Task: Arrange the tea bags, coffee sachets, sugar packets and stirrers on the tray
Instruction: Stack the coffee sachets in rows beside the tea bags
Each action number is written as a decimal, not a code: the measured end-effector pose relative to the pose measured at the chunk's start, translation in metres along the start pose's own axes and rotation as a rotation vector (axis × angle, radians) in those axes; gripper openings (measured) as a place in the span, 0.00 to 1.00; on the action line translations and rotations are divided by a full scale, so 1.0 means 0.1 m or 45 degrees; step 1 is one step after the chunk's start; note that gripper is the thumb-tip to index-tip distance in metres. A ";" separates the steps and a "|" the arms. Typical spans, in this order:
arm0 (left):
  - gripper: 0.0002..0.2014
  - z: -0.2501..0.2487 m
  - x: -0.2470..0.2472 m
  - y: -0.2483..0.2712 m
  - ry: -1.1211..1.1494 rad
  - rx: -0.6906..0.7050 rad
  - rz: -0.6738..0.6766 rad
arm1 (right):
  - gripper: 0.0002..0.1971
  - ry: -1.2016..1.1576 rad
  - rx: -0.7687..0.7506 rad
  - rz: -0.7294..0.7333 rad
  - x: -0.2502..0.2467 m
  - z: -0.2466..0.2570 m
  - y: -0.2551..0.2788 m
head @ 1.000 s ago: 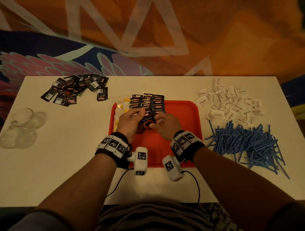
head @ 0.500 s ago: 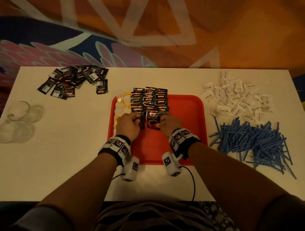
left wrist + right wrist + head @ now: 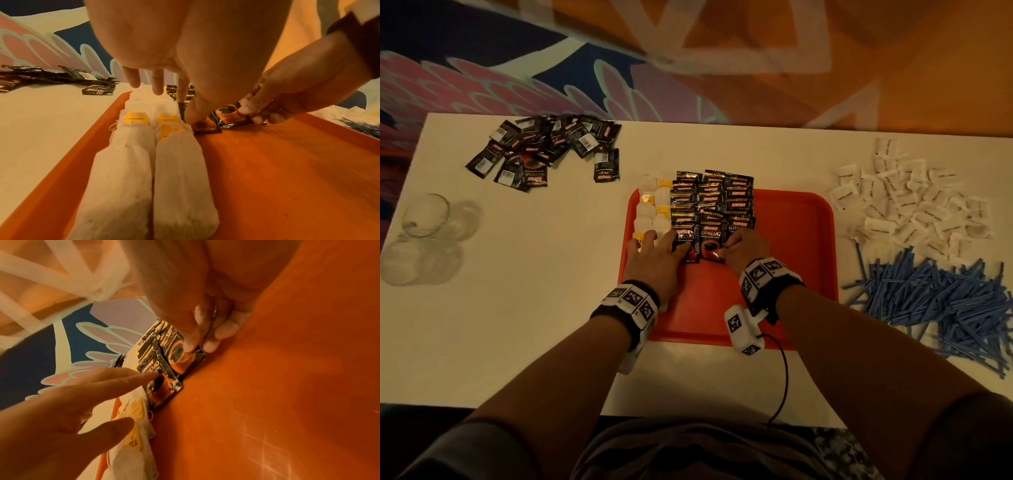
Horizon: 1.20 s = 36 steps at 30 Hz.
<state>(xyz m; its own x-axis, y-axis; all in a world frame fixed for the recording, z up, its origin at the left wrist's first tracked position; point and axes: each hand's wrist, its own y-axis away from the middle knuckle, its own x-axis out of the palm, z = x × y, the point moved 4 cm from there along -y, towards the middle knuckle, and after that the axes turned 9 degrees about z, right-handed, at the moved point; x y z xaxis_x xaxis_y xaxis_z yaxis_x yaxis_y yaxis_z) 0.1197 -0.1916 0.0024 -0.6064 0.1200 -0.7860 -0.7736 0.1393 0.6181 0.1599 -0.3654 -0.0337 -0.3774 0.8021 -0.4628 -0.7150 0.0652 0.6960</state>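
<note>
- Pressing flat with spread fingers, left hand (image 3: 654, 260) steadies black foil coffee sachets (image 3: 710, 205) at centre frame on red plastic tray (image 3: 791, 246); right hand (image 3: 744, 251) pinches the nearest one.
- White tea bags (image 3: 650, 209) sit placed beside them.
- White sugar packets (image 3: 914, 202) and blue stirrers (image 3: 941, 294), right of frame, remain off-tray.

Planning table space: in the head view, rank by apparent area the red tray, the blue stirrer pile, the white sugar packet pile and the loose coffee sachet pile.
1. red tray
2. blue stirrer pile, nearly as large
3. white sugar packet pile
4. loose coffee sachet pile

Clear glasses (image 3: 424, 236) at table's (image 3: 524, 308) left edge; patterned orange, blue and pink backdrop (image 3: 688, 58) behind.
</note>
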 end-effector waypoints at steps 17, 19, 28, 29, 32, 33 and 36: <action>0.32 0.01 0.02 -0.01 0.084 0.040 -0.013 | 0.09 0.016 -0.021 -0.015 -0.06 0.01 0.01; 0.33 0.01 0.02 0.00 0.079 0.041 -0.007 | 0.09 0.035 -0.041 -0.016 -0.07 0.01 0.03; 0.33 0.14 -0.04 0.05 0.281 0.003 -0.109 | 0.06 0.199 -0.217 0.034 -0.04 0.15 0.20; 0.30 0.20 -0.05 0.04 0.333 -0.012 -0.119 | 0.05 0.207 -0.233 0.058 -0.02 0.19 0.22; 0.25 0.48 -0.11 0.00 0.493 -0.047 -0.174 | 0.05 0.270 -0.264 0.165 0.09 0.33 0.26; 0.25 0.61 -0.13 -0.03 0.531 -0.063 -0.189 | 0.05 0.291 -0.278 0.216 0.14 0.38 0.29; 0.27 1.05 -0.22 -0.19 0.540 -0.124 -0.199 | 0.07 0.333 -0.321 0.341 0.28 0.52 0.39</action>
<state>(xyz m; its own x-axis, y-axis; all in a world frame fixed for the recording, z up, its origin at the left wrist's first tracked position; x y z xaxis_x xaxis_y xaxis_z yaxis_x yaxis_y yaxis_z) 0.1676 -0.0942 0.0089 -0.4869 -0.3105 -0.8164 -0.8632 0.0284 0.5040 0.1521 -0.3096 0.0086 -0.6814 0.5921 -0.4301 -0.6808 -0.2972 0.6695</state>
